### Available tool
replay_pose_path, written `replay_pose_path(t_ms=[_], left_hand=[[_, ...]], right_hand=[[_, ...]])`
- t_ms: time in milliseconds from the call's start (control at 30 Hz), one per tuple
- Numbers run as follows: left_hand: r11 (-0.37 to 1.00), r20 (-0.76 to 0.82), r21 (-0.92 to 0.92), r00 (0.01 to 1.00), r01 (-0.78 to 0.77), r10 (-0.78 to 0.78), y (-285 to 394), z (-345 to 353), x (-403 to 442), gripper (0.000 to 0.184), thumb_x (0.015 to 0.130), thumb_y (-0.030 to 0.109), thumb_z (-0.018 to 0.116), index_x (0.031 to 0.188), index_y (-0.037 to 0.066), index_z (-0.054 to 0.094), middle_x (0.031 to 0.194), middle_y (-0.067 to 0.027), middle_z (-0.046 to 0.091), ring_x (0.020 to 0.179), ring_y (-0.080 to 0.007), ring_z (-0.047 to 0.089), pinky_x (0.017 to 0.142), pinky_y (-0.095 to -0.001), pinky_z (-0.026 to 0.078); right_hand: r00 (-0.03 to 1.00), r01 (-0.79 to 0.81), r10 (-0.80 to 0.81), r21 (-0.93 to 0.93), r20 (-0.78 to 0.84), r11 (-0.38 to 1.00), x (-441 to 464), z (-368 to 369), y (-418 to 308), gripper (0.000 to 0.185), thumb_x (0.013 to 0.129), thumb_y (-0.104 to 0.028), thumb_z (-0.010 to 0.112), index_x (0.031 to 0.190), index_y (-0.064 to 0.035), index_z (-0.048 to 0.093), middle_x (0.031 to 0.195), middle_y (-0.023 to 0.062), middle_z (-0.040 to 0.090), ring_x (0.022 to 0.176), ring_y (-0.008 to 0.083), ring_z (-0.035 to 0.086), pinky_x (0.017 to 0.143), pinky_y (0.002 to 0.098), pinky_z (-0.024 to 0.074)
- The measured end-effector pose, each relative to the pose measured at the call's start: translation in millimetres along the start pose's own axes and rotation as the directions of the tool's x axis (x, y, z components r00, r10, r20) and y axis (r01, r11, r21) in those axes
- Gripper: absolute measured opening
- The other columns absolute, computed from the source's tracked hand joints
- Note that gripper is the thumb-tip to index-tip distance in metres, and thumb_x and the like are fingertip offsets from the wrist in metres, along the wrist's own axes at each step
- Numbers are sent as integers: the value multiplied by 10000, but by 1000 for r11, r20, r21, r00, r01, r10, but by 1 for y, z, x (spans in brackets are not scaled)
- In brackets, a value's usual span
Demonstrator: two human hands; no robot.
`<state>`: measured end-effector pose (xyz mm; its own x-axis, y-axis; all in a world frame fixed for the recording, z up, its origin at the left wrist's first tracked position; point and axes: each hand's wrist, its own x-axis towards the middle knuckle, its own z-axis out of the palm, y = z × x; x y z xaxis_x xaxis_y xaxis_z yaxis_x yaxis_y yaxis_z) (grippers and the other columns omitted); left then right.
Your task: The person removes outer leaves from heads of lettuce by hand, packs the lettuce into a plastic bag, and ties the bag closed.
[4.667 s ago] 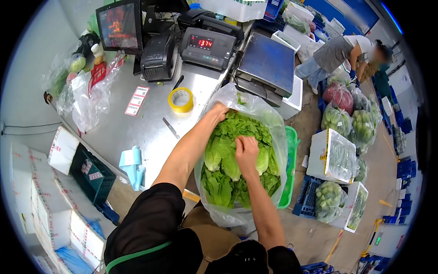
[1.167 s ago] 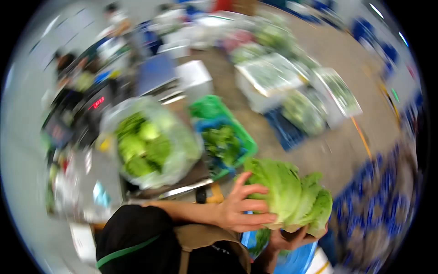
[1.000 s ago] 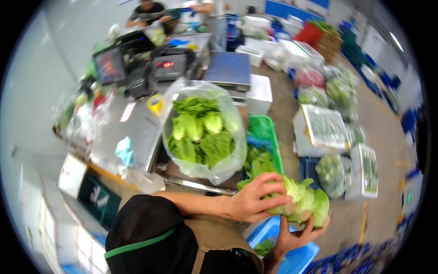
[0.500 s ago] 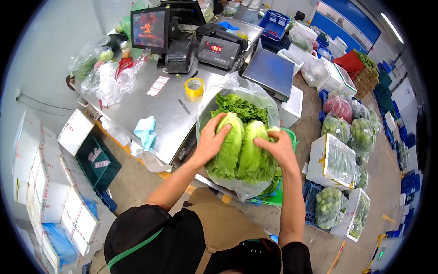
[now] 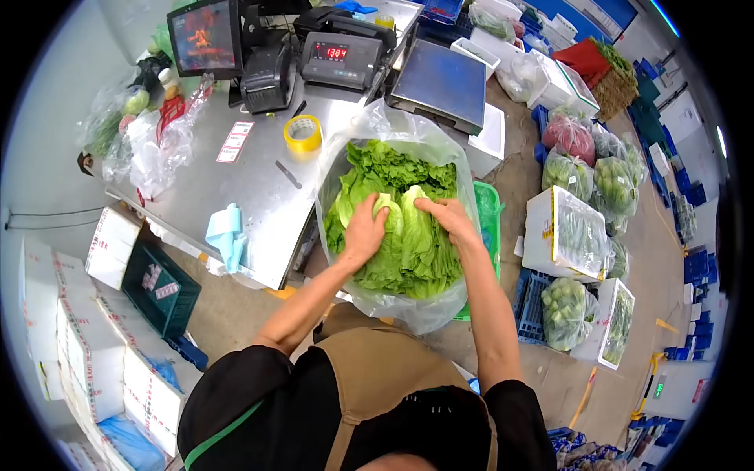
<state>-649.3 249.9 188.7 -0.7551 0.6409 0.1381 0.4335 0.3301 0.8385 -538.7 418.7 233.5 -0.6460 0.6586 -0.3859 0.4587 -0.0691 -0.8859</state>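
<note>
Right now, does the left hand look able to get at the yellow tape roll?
Probably yes: the yellow tape roll lies uncovered on the metal table, beyond the left hand. That hand holds lettuce in the plastic bag, so it would likely have to let go first.

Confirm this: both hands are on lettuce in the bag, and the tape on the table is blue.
Wrong colour: the head view shows yellow tape on the table. Otherwise right: left hand and right hand are on lettuce in the bag.
</note>
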Motion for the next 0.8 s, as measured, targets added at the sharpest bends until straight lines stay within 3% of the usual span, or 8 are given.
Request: replay_pose_path(t_ms=[100,167,200,333,433,633,733,800], left_hand=[[982,57,-104,984,-161,167,43,-58,12,491,869,262,617,1247,-28,497,1250,-211,530,1157,-336,516,989,-398,404],[917,0,-270,952,-293,305,80,-91,25,472,792,168,702,1204,6,538,1196,-200,558,1150,-325,520,957,-381,433],[866,-29,-210,888,-454,459,89,-100,33,496,774,139,708,1228,34,538,1217,-168,559,1174,-297,509,975,-386,421],[256,230,184,295,-949,927,98,-101,63,452,748,116,697,1185,125,582,1253,-66,547,1173,-232,501,1005,-441,383],[-9,534,-25,-21,-1000,845,81,-71,52,414,727,131,685,1133,172,616,1268,1,543,1190,-204,478,989,-457,376],[-195,807,-509,-543,-839,231,12,1,-24,169,755,213,675,923,198,679,1015,18,649,1157,-205,490,1048,-444,291],[-69,765,-585,-578,-808,283,22,25,-20,133,768,267,668,878,193,680,771,-7,659,966,-234,599,894,-442,432],[155,819,-534,-462,-831,341,35,36,-10,162,768,297,641,845,155,653,735,-44,633,859,-291,607,777,-456,456]], right_hand=[[995,100,-100,-44,-9,994,-31,-19,-34,749,657,-399,795,1091,173,580,1035,241,629,929,267,604,804,333,468],[938,327,-311,92,-152,941,-57,-39,-49,610,690,-403,768,1024,88,625,913,101,593,830,194,541,745,310,424],[844,490,-467,26,-263,872,-63,-51,-50,329,784,-275,678,953,7,653,864,22,596,818,122,529,771,273,397],[585,678,-622,-107,-521,727,-112,-79,-81,414,791,-245,650,1108,17,599,1065,43,567,984,148,516,888,293,393],[415,485,-754,-578,-509,657,-136,-96,-79,547,688,-255,752,1081,82,577,1290,207,458,1137,288,501,965,347,384],[492,541,-750,-520,-441,661,-143,-92,-35,571,643,-280,759,1047,83,582,1312,253,445,1167,351,480,992,408,369],[609,588,-709,-398,-356,704,-146,-75,-51,626,655,-354,742,1049,108,586,1256,228,473,1147,330,491,984,376,372],[670,619,-676,-273,-306,737,-140,-69,-58,657,666,-387,728,1053,125,585,1248,210,480,1137,302,496,965,364,384]])
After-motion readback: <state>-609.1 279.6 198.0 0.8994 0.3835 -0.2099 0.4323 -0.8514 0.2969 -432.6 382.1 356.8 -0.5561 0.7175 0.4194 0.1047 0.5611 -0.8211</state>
